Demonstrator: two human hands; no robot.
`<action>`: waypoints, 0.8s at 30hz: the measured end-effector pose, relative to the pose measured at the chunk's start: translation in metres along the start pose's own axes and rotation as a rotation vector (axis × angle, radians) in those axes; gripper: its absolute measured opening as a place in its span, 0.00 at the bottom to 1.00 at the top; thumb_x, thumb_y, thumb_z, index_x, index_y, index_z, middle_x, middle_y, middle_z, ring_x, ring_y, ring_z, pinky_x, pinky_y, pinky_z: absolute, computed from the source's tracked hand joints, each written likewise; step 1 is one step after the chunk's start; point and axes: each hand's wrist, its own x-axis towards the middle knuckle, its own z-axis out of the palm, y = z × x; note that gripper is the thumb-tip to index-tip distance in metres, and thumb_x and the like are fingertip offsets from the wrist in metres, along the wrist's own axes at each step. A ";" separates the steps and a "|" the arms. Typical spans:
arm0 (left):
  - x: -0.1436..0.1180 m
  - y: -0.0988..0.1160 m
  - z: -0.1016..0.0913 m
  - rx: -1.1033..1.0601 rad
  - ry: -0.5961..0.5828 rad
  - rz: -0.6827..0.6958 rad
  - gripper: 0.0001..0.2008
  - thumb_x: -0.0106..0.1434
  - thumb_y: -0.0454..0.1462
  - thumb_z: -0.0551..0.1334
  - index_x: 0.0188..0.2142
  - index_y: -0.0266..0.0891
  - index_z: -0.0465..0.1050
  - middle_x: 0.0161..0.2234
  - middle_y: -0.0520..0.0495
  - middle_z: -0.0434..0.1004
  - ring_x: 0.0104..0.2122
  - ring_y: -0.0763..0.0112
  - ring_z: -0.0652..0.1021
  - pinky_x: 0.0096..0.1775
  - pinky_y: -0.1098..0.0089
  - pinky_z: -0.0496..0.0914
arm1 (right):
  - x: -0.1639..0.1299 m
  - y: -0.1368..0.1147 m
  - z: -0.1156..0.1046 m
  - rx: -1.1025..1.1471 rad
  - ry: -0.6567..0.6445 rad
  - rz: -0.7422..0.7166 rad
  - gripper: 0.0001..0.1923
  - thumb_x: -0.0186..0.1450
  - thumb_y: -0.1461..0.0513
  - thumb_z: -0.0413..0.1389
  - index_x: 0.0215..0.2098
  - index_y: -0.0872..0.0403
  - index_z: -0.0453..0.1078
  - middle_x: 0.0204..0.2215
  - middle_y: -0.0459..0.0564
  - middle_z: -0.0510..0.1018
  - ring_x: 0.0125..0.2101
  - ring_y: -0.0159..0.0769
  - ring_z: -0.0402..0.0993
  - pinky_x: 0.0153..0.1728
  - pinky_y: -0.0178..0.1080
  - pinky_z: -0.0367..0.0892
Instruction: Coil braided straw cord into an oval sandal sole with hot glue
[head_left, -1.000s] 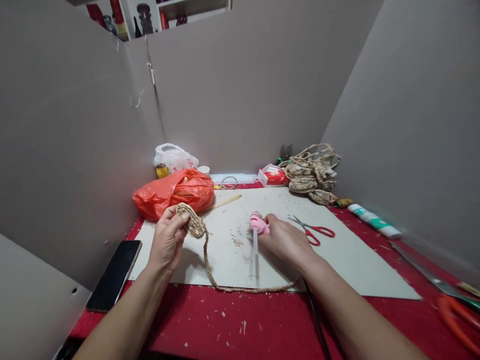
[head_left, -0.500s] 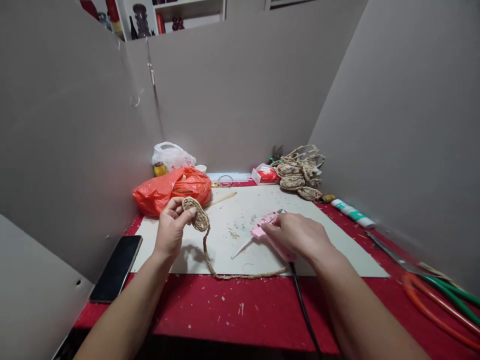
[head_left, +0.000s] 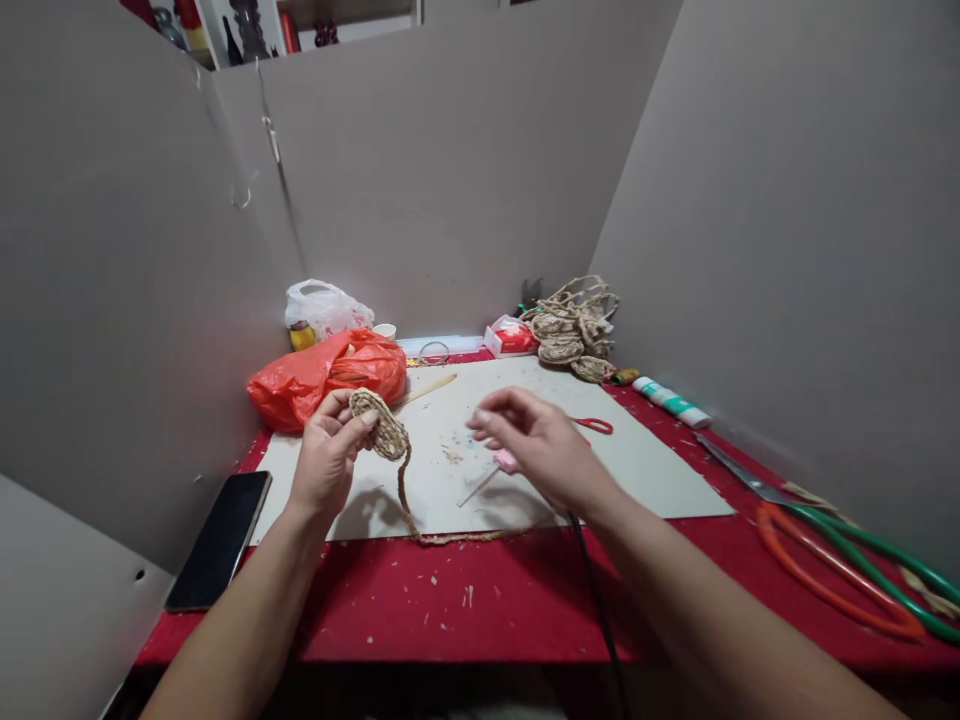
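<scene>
Left hand (head_left: 326, 462) — gripping a braided coil (head_left: 380, 433) at centre left of the frame, its tail trailing onto the mat (head_left: 660, 470). Right hand (head_left: 541, 447) — hovering open-fingered, holding nothing, just above the pink glue gun (head_left: 507, 462) lying on the mat. Phone (head_left: 220, 540) is lying lower left on the bench (head_left: 525, 610).

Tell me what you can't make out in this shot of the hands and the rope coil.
Head view:
- Pink glue gun: mostly hidden under the right hand.
- Red scissors: blades behind that hand.
- Rope coil: near edge covered by left hand fingers.
- Shelf items: cut off by the top edge.
</scene>
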 end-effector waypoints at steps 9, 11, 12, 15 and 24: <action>-0.005 0.004 0.002 0.049 -0.084 -0.018 0.13 0.52 0.34 0.69 0.35 0.39 0.69 0.28 0.53 0.74 0.25 0.78 0.72 0.25 0.78 0.65 | 0.003 -0.019 0.045 0.435 -0.594 0.085 0.25 0.66 0.45 0.46 0.31 0.57 0.67 0.24 0.48 0.76 0.26 0.33 0.73 0.36 0.38 0.68; -0.005 0.003 0.002 0.049 -0.077 -0.021 0.13 0.52 0.34 0.69 0.35 0.39 0.69 0.28 0.53 0.74 0.25 0.79 0.73 0.26 0.79 0.66 | 0.004 -0.017 0.045 0.472 -0.632 0.138 0.27 0.65 0.43 0.47 0.30 0.58 0.68 0.20 0.47 0.74 0.22 0.30 0.70 0.31 0.36 0.66; -0.004 0.003 0.002 0.048 -0.073 -0.021 0.13 0.51 0.33 0.69 0.35 0.39 0.69 0.28 0.53 0.74 0.25 0.79 0.73 0.26 0.79 0.66 | 0.004 -0.016 0.045 0.479 -0.635 0.150 0.27 0.64 0.43 0.47 0.29 0.58 0.69 0.19 0.46 0.74 0.21 0.30 0.69 0.30 0.35 0.65; -0.003 0.000 0.002 0.050 -0.060 -0.021 0.13 0.52 0.33 0.69 0.36 0.39 0.69 0.29 0.53 0.74 0.26 0.78 0.74 0.27 0.79 0.67 | 0.003 -0.012 0.050 0.501 -0.617 0.168 0.28 0.63 0.41 0.47 0.28 0.58 0.69 0.18 0.46 0.73 0.20 0.29 0.69 0.28 0.34 0.64; 0.000 -0.012 0.004 0.085 -0.016 -0.038 0.12 0.53 0.34 0.69 0.35 0.39 0.69 0.29 0.53 0.74 0.26 0.79 0.73 0.28 0.79 0.67 | -0.001 0.006 0.061 0.607 -0.486 0.211 0.24 0.62 0.41 0.49 0.31 0.54 0.61 0.20 0.41 0.71 0.17 0.28 0.70 0.22 0.32 0.64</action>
